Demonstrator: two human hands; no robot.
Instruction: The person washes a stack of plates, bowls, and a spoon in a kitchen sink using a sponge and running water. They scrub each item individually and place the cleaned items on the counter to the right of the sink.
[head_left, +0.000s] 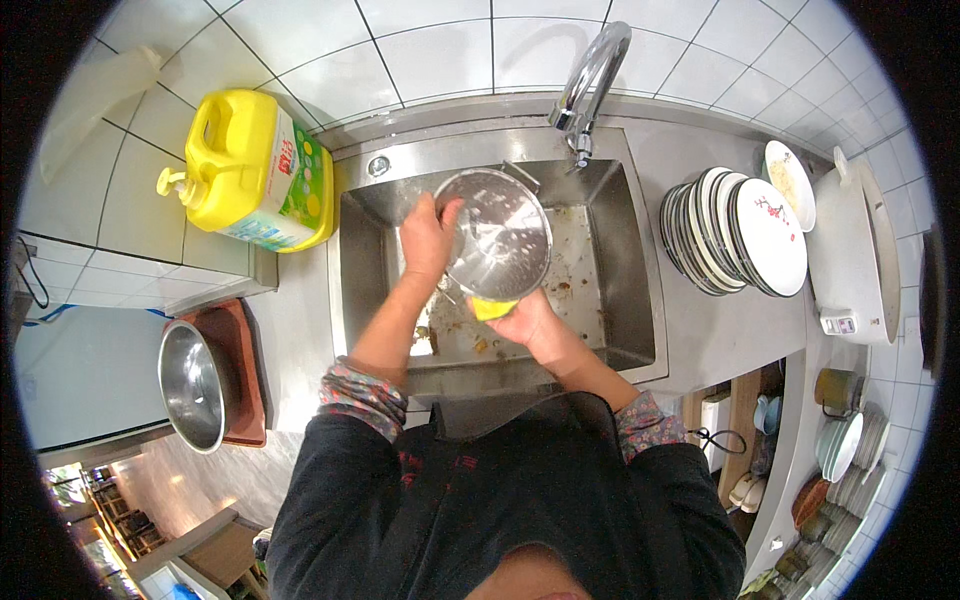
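Observation:
Above a stainless steel sink (345, 300), my left hand (429, 236) grips the left rim of a round metal pot (501, 240), thumb on the inside. The pot is tilted so its wet interior faces up, and a metal handle (521, 176) shows at its upper right edge. My right hand (521, 319) is under the pot's lower edge, holding a yellow sponge or cloth (491, 308) against its outside. Food scraps (480, 345) lie on the sink floor below. The chrome faucet (600, 75) rises behind the sink at the right.
A yellow detergent jug (247, 165) with a pump stands at the left. Stacked plates (769, 236), a bowl (789, 184) and a large white lidded container (851, 247) stand at the right. A metal basin (191, 386) rests on a reddish-brown tray (247, 375) at the lower left.

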